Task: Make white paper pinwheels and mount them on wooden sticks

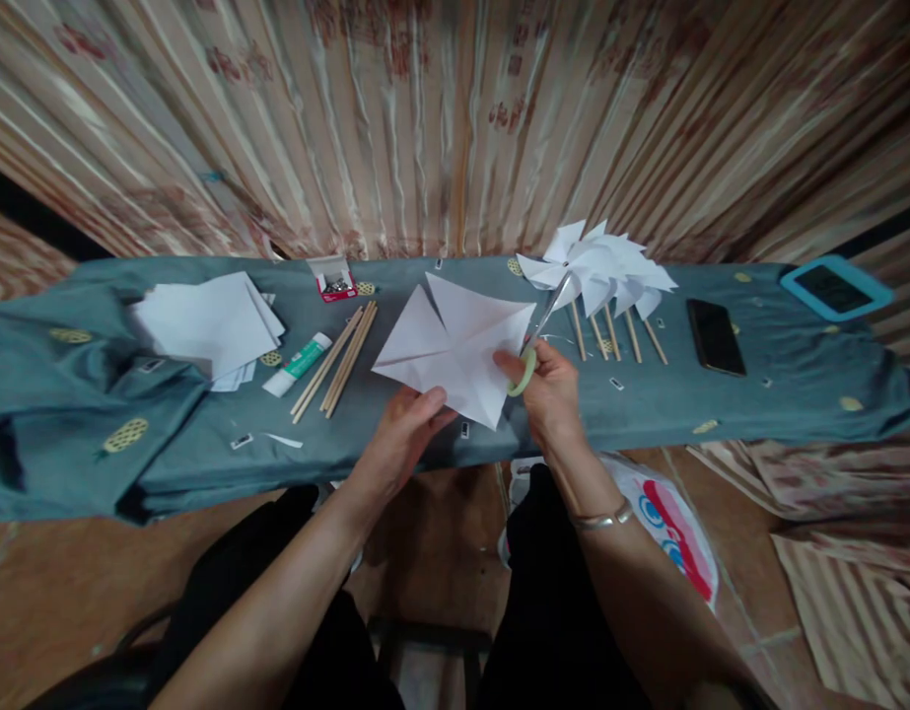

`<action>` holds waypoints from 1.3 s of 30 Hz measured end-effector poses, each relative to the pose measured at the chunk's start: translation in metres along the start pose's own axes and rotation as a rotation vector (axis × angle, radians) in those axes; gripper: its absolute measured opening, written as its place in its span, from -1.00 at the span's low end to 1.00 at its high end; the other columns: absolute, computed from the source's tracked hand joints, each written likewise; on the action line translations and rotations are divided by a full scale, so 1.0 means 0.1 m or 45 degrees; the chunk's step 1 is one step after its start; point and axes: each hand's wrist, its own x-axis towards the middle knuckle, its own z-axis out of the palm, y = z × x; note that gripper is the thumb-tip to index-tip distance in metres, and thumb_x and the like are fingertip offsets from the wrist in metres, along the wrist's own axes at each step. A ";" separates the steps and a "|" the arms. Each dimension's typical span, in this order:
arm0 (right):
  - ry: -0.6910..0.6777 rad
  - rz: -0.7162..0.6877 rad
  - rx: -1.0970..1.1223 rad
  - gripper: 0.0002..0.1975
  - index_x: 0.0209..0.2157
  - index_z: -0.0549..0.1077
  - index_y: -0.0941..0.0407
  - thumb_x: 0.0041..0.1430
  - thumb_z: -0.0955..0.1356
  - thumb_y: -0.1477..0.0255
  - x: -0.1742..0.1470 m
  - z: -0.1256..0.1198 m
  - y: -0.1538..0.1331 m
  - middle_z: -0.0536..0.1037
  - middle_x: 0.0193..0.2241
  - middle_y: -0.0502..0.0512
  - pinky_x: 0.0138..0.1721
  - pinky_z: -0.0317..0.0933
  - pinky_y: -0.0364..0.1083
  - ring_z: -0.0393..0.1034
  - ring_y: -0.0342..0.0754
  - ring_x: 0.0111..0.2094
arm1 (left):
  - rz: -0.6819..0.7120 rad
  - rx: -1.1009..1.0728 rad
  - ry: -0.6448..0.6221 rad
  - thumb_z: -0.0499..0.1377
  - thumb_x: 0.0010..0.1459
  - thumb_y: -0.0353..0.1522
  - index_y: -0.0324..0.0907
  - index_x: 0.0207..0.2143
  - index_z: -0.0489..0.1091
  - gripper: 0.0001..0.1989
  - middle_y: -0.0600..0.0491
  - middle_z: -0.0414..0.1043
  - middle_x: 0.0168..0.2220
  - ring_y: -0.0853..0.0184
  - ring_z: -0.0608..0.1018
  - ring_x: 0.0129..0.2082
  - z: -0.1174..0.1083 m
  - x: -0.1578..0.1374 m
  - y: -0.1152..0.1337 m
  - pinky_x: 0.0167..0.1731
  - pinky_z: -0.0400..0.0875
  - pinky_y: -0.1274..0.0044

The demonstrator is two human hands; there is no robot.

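Note:
A white square sheet of paper [458, 370] with slits running from its corners toward the middle is held above the table. My left hand [402, 434] pinches its lower edge, thumb on top and fingers underneath. In my right hand [554, 390] is a pair of scissors [528, 371] with pale green handles, the blades pointing up and away to the right of the sheet. My right thumb also rests against the paper's right side. Just beyond the scissors lie several white paper pinwheels [602, 268] on wooden sticks, overlapping each other.
On the cloth-covered table [425, 449] lie a paper stack [203, 320], a glue stick [299, 364], several wooden sticks [349, 360] and a small red box of metal pins [334, 282]. Rightward are a phone [716, 337] and a blue-framed digital display [837, 288]. A curtain [425, 128] hangs behind.

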 end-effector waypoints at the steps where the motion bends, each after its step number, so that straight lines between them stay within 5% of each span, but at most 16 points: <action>1: -0.009 0.009 0.009 -0.56 -0.41 0.51 0.08 -0.42 0.61 0.26 -0.01 0.04 0.00 0.61 -0.55 -0.09 -0.40 0.40 -0.09 0.48 -0.09 -0.51 | 0.029 0.015 0.031 0.40 -0.10 -0.16 -0.20 -0.14 0.51 -0.53 -0.10 0.56 -0.06 0.00 0.50 0.08 0.03 0.02 -0.01 0.08 0.37 0.22; 7: -0.027 0.051 0.040 -0.59 -0.43 0.52 0.09 -0.41 0.61 0.30 0.01 0.15 0.07 0.60 -0.51 -0.11 -0.42 0.35 -0.15 0.41 -0.18 -0.53 | 0.247 0.072 0.382 0.45 -0.22 -0.35 -0.15 -0.16 0.51 -0.52 -0.02 0.60 -0.17 0.08 0.57 -0.02 0.03 0.23 -0.06 0.09 0.39 0.25; 13: -0.131 0.098 -0.135 -0.57 -0.37 0.53 0.10 -0.30 0.59 0.21 -0.01 0.05 0.13 0.58 -0.53 -0.08 -0.45 0.29 -0.16 0.40 -0.15 -0.51 | 0.411 0.216 0.453 0.45 -0.27 -0.33 -0.17 -0.24 0.51 -0.56 -0.01 0.61 -0.26 0.15 0.61 -0.22 -0.12 0.43 0.01 -0.08 0.51 0.29; 19: -0.634 0.255 -0.350 -0.48 -0.22 0.50 0.12 -0.02 0.44 -0.03 -0.10 -0.06 0.19 0.61 -0.43 0.08 -0.47 0.26 -0.15 0.48 -0.07 -0.40 | 0.648 0.432 0.572 0.45 -0.23 -0.26 -0.21 -0.22 0.50 -0.53 -0.04 0.60 -0.30 0.12 0.62 -0.23 -0.33 0.54 0.26 -0.08 0.51 0.28; 25: -1.025 0.293 -0.681 -0.48 -0.19 0.49 0.16 0.03 0.44 0.00 -0.24 -0.04 0.20 0.53 -0.45 0.02 -0.43 0.19 -0.16 0.33 -0.15 -0.47 | 0.776 0.563 0.620 0.45 -0.20 -0.22 -0.14 -0.10 0.45 -0.44 -0.04 0.61 -0.27 0.09 0.62 -0.17 -0.41 0.52 0.41 -0.03 0.49 0.27; 31: -1.093 0.374 -0.749 -0.46 -0.25 0.50 0.18 -0.06 0.48 0.00 -0.31 0.05 0.17 0.43 -0.52 -0.06 -0.48 0.08 -0.19 0.21 -0.21 -0.52 | 0.795 0.636 0.649 0.44 -0.19 -0.20 -0.12 -0.02 0.41 -0.37 -0.03 0.60 -0.24 0.10 0.62 -0.16 -0.45 0.50 0.40 -0.04 0.50 0.26; 39: -1.075 0.358 -0.638 -0.46 -0.24 0.52 0.17 0.01 0.42 -0.04 -0.30 0.03 0.23 0.45 -0.49 -0.02 -0.48 0.11 -0.20 0.24 -0.20 -0.50 | 0.754 0.693 0.632 0.39 -0.10 -0.25 -0.13 -0.08 0.46 -0.52 0.00 0.60 -0.27 0.13 0.60 -0.17 -0.44 0.44 0.36 0.04 0.44 0.29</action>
